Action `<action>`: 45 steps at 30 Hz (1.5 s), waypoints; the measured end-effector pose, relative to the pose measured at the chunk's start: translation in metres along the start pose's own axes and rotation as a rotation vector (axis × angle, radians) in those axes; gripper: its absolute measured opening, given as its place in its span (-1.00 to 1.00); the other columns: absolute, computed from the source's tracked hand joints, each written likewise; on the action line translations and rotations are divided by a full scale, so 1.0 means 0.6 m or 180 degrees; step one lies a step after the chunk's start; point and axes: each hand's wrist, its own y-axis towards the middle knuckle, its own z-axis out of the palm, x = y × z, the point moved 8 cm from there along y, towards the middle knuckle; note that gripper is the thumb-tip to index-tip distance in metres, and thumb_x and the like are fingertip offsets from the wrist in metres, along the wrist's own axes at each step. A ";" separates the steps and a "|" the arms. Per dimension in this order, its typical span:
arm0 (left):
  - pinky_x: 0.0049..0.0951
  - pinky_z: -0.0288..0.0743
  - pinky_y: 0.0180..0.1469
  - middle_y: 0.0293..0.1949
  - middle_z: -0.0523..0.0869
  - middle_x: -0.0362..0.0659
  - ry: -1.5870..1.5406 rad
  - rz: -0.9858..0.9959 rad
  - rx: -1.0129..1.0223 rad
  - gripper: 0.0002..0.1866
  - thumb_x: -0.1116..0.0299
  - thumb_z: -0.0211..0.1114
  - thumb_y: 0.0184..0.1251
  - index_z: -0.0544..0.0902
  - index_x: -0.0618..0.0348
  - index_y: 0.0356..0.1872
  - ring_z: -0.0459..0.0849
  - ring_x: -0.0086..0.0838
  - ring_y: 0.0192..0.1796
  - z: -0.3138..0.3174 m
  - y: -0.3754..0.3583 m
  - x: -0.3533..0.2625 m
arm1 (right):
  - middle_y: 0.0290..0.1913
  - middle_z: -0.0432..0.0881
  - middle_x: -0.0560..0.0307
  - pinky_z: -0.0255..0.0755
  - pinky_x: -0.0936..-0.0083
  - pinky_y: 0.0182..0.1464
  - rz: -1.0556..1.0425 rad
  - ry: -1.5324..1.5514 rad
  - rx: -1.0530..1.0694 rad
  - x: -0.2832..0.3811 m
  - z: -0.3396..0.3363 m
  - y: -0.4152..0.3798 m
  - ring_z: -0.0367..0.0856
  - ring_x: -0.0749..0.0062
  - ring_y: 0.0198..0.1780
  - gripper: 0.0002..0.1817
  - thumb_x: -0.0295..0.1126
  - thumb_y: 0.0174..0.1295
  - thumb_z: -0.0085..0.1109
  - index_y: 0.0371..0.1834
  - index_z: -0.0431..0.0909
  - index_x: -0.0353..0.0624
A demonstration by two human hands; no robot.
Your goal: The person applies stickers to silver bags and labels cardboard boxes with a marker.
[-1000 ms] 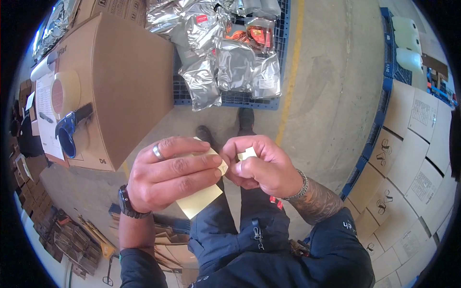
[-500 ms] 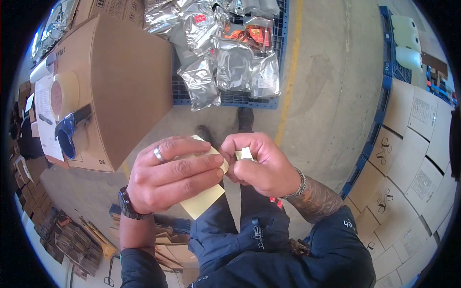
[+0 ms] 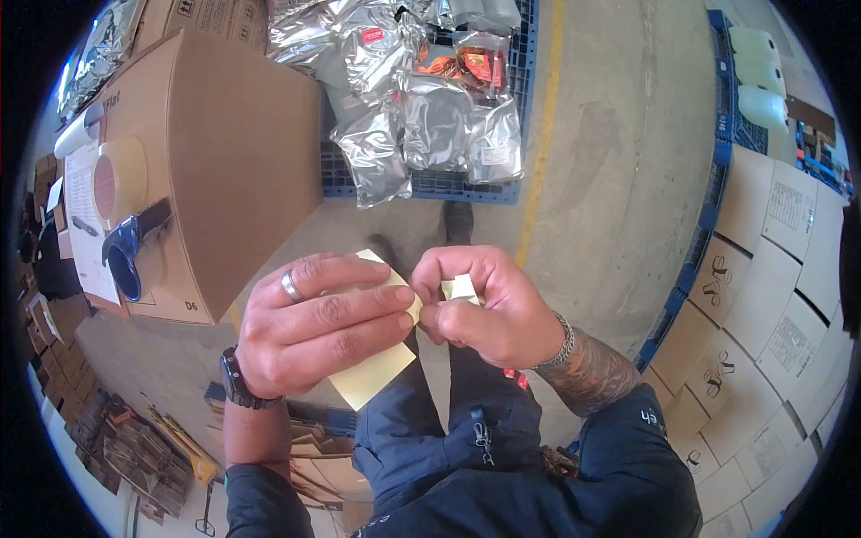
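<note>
My left hand, with a ring and a black watch, is closed on a pale yellow sheet of paper. Its fingers lie across the sheet, and one end sticks out below them, another above. Close beside it, my right hand is closed in a pinch. A small folded white-and-yellow piece of paper pokes out between its thumb and curled index finger. The fingertips of both hands almost meet over my legs.
At left stands a large cardboard box with a tape dispenser and tape roll on it. Ahead, silver foil bags lie on a blue pallet. Stacked cartons line the right side.
The hands have barely moved. The left hand and its yellow sheet have shifted slightly left, and the right hand has drifted slightly right, widening the gap a little.
</note>
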 end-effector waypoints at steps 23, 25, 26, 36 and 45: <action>-0.30 0.69 -0.09 -0.17 0.79 -0.16 0.0341 0.0016 -0.0082 -0.78 0.42 0.40 -0.04 0.77 0.10 -0.29 0.76 -0.29 -0.11 0.004 -0.008 -0.007 | -0.49 0.48 0.40 0.27 0.71 -0.40 0.0160 0.0204 -0.0191 -0.007 -0.006 -0.002 0.37 0.83 -0.41 -0.95 -0.49 0.22 0.11 -0.35 0.50 -0.22; -0.30 0.69 -0.09 -0.16 0.79 -0.18 0.0434 0.0046 -0.0006 -0.79 0.41 0.40 -0.03 0.77 0.08 -0.29 0.76 -0.30 -0.11 0.007 -0.007 -0.008 | -0.47 0.48 0.40 0.26 0.71 -0.40 0.0020 -0.0012 -0.0201 -0.002 -0.008 -0.002 0.36 0.84 -0.39 -0.97 -0.50 0.21 0.10 -0.36 0.49 -0.22; -0.30 0.69 -0.09 -0.16 0.79 -0.18 0.0446 0.0057 0.0014 -0.79 0.41 0.40 -0.03 0.77 0.07 -0.29 0.76 -0.31 -0.11 0.008 -0.008 -0.009 | -0.47 0.48 0.40 0.26 0.71 -0.40 0.0021 -0.0009 -0.0201 -0.008 -0.008 0.000 0.36 0.84 -0.39 -0.97 -0.50 0.21 0.10 -0.36 0.49 -0.22; -0.31 0.69 -0.09 -0.18 0.79 -0.15 0.0315 -0.0044 -0.0168 -0.78 0.42 0.39 -0.05 0.77 0.11 -0.29 0.77 -0.28 -0.13 0.007 -0.013 -0.006 | -0.44 0.51 0.39 0.29 0.72 -0.36 0.0021 0.0249 -0.0115 -0.006 -0.006 -0.005 0.39 0.82 -0.39 -0.93 -0.55 0.21 0.05 -0.28 0.52 -0.26; -0.34 0.68 -0.14 -0.19 0.80 -0.07 -0.0084 -0.0582 -0.0597 -0.73 0.44 0.44 -0.05 0.75 0.17 -0.23 0.79 -0.23 -0.16 0.008 -0.026 0.009 | -0.47 0.51 0.36 0.30 0.68 -0.42 -0.0572 -0.0480 -0.0572 0.002 -0.020 -0.012 0.40 0.78 -0.46 -0.91 -0.52 0.19 0.22 -0.25 0.56 -0.22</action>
